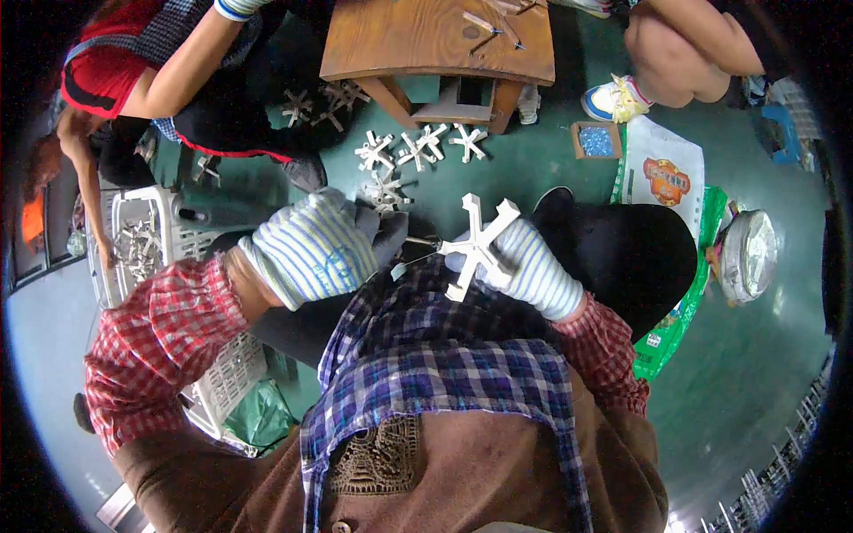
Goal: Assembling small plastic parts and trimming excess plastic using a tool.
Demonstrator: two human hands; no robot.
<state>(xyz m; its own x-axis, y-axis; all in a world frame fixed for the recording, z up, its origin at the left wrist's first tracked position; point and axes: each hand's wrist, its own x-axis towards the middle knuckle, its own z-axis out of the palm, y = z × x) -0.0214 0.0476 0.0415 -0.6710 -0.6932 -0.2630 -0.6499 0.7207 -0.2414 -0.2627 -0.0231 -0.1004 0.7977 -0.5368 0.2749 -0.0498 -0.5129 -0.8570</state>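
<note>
A white star-shaped plastic piece [478, 247] with several arms, each ending in a small block, is gripped in my gloved right hand [536, 266]. My left hand [313, 250], in a striped work glove, is closed around a thin rod-like tool [421, 241] whose tip reaches the near side of the piece. Its handle is hidden in the glove. A small pale tab [398, 271] on a fine line shows just below the tool. Both hands are above my lap and the checked apron [444, 373]. More white star-shaped pieces [387, 188] lie on the floor beyond my left hand.
A wooden table [435, 44] stands ahead. White crates [133, 209] with pieces are at the left, near a co-worker's arm [187, 75]. Toward the right are a box of small blue things [595, 140], a white and green sack [662, 169] and a round silvery container [751, 256].
</note>
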